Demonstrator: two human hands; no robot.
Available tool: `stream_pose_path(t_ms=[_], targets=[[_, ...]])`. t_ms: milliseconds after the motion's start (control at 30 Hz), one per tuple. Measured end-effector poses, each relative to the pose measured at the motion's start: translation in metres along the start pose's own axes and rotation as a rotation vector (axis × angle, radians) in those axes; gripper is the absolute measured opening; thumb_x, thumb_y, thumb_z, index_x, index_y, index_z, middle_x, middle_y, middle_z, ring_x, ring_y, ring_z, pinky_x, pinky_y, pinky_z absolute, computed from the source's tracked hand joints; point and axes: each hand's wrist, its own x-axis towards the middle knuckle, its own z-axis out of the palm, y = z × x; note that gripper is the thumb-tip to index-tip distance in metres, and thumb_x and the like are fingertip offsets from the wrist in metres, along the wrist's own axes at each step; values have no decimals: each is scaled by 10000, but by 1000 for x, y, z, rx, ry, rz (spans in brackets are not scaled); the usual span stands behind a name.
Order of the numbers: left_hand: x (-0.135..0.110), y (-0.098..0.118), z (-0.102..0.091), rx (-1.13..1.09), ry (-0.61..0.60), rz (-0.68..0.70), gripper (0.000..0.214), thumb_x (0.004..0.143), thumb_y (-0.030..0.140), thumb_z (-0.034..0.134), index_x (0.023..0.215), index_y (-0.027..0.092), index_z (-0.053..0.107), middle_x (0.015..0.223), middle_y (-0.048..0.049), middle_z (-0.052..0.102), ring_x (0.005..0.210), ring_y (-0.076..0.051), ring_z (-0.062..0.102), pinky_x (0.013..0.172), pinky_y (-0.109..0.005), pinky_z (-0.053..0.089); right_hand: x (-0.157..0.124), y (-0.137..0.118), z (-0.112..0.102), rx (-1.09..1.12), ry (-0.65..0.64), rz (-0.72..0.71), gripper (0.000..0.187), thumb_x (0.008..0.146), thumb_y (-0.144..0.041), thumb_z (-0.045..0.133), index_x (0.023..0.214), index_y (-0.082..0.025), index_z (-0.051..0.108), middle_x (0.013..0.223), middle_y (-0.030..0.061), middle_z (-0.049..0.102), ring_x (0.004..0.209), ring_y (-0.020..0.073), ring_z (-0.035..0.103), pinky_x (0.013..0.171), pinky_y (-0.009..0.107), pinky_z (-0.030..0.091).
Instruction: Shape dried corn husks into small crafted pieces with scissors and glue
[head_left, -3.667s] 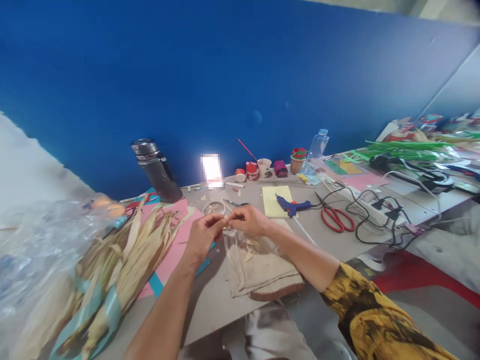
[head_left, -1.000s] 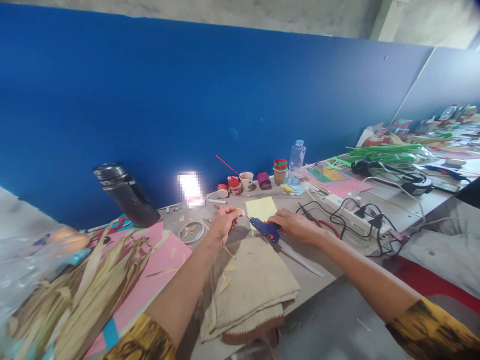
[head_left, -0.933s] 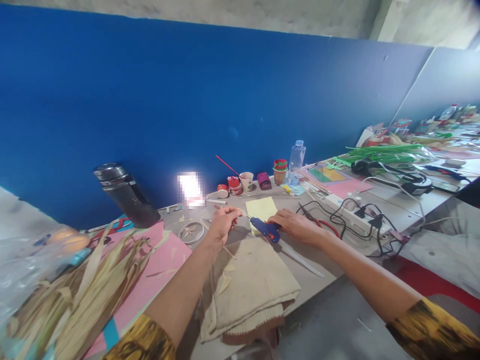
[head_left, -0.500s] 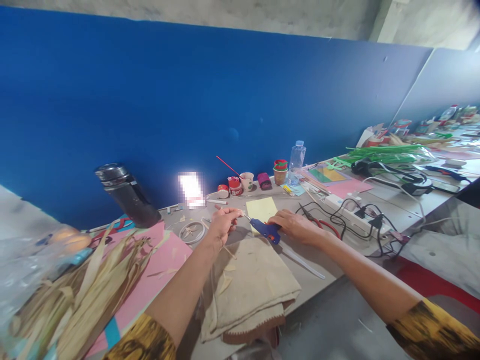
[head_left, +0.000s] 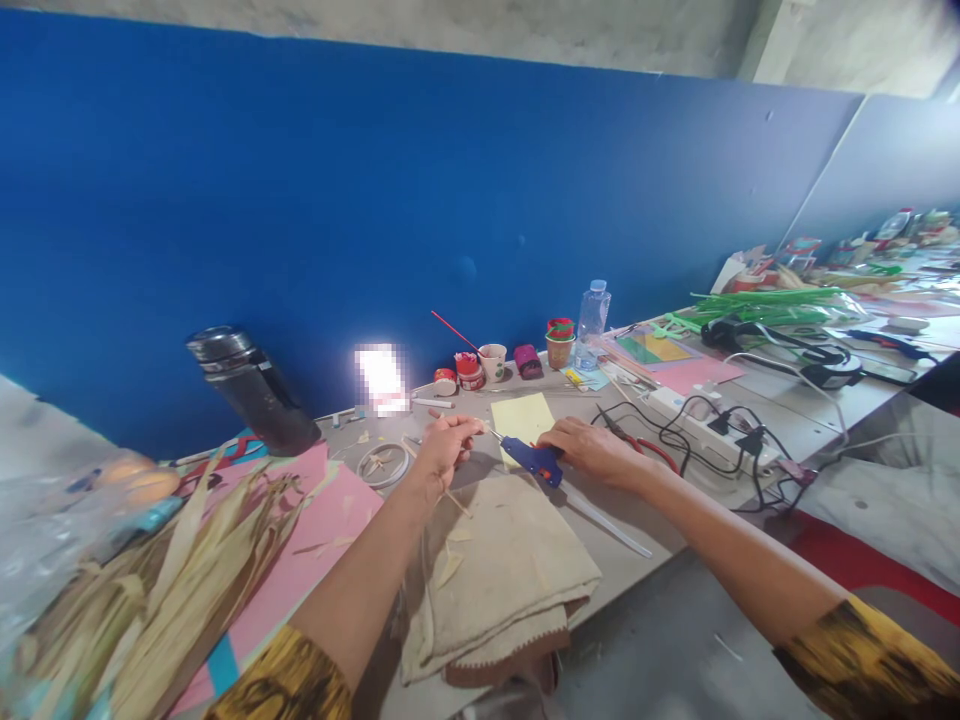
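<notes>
My right hand (head_left: 589,448) is wrapped round a blue glue gun (head_left: 534,460), with a clear glue stick (head_left: 611,525) trailing from its back end. The gun's metal nozzle points left, at the fingertips of my left hand (head_left: 452,442). Those fingers are pinched on a small pale piece right by the nozzle; it is too small to make out. Beneath the gun lies a yellow sheet of paper (head_left: 521,412). A folded beige cloth (head_left: 502,575) with pale scraps on it is nearest to me, below both hands.
Dried corn husks (head_left: 187,580) lie on pink paper at the left, before a dark flask (head_left: 259,395). Along the blue wall stand a paper cup (head_left: 493,363) and a plastic bottle (head_left: 593,325). Pliers (head_left: 652,452), cables and a power strip (head_left: 701,425) are at the right.
Almost nothing differs. Both hands keep their places, with the glue gun's nozzle at my left fingertips; the view has shifted very slightly.
</notes>
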Motion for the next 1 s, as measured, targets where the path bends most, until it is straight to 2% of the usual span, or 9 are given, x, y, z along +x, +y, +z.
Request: stream_pose_path(t_ms=[433,633,767,900,1000], targets=[[2,-1,-3,-50,1,-36,218,495,216,817,640,109,694,674,-50,664,482,-44,427,402,-163,217,1,-1,2,-34,-12,21,286,974,-153,508,1219,-243,625,1111,86,654,1071,226,585,796,292,426],[-3,10,-7,-197,-49,-105,189,570,186,796,693,113,672,729,-51,673,488,-42,440,410,-162,265,-1,-8,-5,-99,-58,93,349,962,-119,487,1255,-260,613,1114,85,662,1061,229,608,775,280,411],[-15,22,-16,-266,-75,-130,165,613,148,795,702,109,662,733,-52,670,483,-37,423,405,-152,250,-3,-7,-8,-105,-62,196,404,903,-112,547,1281,-243,605,1124,91,670,1076,245,622,796,283,409],[-31,31,-33,-180,-73,-84,147,614,151,794,693,92,683,685,-58,654,481,-42,425,408,-153,232,-3,-2,-6,-113,-123,269,398,866,-127,588,1252,-211,638,1110,118,680,1102,271,622,857,300,409],[-45,37,-49,-92,-32,-17,167,590,191,797,680,91,698,697,-69,661,491,-49,423,422,-172,236,-2,-3,-6,-140,-176,330,491,838,-100,576,1314,-212,625,1164,143,655,1073,280,638,867,311,415]])
